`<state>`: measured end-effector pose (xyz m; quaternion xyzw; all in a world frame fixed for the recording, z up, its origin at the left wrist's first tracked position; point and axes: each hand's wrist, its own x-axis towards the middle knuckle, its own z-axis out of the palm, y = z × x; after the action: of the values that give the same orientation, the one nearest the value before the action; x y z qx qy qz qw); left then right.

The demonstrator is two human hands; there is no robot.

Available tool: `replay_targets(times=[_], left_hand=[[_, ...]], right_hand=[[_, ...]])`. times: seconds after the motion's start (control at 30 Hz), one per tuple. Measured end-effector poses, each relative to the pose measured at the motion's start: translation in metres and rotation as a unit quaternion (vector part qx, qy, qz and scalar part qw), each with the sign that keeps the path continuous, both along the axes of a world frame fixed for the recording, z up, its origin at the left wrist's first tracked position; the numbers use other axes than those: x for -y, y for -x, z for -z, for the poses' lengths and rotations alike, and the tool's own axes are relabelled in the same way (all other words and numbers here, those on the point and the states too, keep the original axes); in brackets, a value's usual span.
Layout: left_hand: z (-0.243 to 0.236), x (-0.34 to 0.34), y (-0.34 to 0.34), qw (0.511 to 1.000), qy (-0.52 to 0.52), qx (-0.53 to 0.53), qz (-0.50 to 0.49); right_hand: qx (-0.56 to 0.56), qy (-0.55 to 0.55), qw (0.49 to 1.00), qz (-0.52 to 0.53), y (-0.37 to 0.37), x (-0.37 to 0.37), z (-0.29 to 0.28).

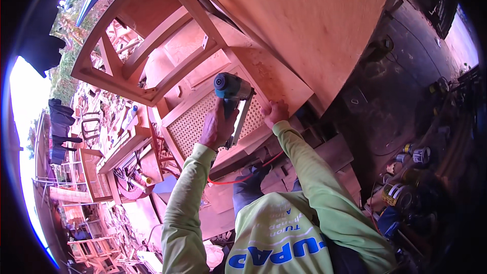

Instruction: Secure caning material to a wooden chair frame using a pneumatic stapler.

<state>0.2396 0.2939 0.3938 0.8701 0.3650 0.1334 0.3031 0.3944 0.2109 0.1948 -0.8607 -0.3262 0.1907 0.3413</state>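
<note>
My left hand is wrapped round the grip of a teal and silver air nail gun, its round cap facing up. Beneath the tool lies a woven cane panel set in a wooden frame. My right hand has its fingers curled at the frame's right side, close to a flat wooden board; its fingertips are partly hidden. The nail gun's nose is hidden behind its body and my left hand.
An open wooden framework rises at the upper left. A large curved plywood sheet fills the top right. A red hose runs below the work. Cans crowd the right, and wood scraps and a cane-backed piece lie left.
</note>
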Motion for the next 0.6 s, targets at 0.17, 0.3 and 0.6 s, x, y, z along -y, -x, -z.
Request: replay_targets(times=[0.17,0.3,0.6], left_hand=[[0.005,-0.001,-0.003,1.000,-0.008,0.008,-0.002],[0.003,-0.002,-0.002,1.000,-0.015,-0.001,0.004],[0.001,-0.005,-0.021,0.994,-0.055,-0.091,0.029]], right_hand=[[0.008,0.008,1.000,0.002,0.001,0.000,0.005],[-0.001,0.026,1.000,-0.010,-0.001,-0.001,0.001],[0.007,0.001,1.000,-0.010,-0.001,0.001,0.007]])
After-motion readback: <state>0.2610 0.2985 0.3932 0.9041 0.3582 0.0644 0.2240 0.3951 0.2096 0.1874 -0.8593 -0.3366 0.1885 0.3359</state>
